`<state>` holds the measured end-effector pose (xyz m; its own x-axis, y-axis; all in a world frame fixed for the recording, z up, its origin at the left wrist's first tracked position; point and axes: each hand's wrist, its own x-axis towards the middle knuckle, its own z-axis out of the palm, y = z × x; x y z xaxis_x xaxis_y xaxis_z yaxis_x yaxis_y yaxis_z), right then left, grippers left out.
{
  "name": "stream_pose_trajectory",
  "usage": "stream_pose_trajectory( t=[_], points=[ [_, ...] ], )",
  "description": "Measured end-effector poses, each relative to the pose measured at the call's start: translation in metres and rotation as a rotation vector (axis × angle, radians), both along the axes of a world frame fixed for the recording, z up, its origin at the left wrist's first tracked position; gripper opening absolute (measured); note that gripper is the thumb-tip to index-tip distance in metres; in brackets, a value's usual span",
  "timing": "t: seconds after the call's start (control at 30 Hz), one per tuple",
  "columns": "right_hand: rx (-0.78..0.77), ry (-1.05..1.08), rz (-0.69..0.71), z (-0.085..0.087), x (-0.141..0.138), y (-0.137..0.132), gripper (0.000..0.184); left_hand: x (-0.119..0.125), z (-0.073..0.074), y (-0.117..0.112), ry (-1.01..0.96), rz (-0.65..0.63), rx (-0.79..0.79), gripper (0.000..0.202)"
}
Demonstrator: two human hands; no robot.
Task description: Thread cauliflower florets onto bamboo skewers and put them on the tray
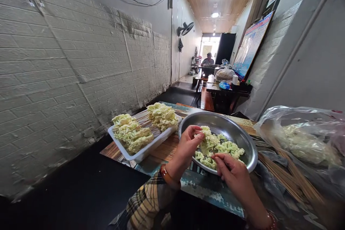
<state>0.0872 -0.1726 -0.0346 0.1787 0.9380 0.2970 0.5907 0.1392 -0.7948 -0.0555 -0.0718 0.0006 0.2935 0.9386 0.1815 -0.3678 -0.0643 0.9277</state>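
My left hand (188,143) is closed on a pale cauliflower floret (207,139), held above a wide steel bowl (249,143). My right hand (233,172) is closed in a pinch at the bowl's near side, just below that floret; whatever is between its fingertips is too small to make out. More loose cauliflower florets (230,148) lie in the bowl. Left of it, a white plastic tray (155,148) holds cauliflower on thin sticks (142,119), bunched in two piles with the heads at opposite ends.
Bundled bamboo skewers (283,176) lie right of the bowl, beside a clear plastic bag (309,140) of cauliflower. The patterned table (164,151) stands near a white brick wall (67,61). Farther back are dark tables (229,88) and a seated person (208,60).
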Motion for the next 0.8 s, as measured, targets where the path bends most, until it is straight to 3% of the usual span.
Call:
stream_pose_trajectory(
  t=[0.13,0.5,0.8],
  points=[
    [0.039,-0.079,-0.012,-0.007,0.000,-0.005,0.036,-0.010,0.002,0.003,-0.024,0.095,-0.042,0.021],
    [0.348,-0.241,-0.082,-0.025,-0.012,-0.009,0.029,-0.009,-0.001,-0.008,-0.096,-0.004,-0.104,0.028],
    [0.428,-0.243,-0.193,-0.029,-0.015,-0.017,0.029,0.002,0.005,-0.012,-0.007,-0.017,0.029,0.020]
  ],
)
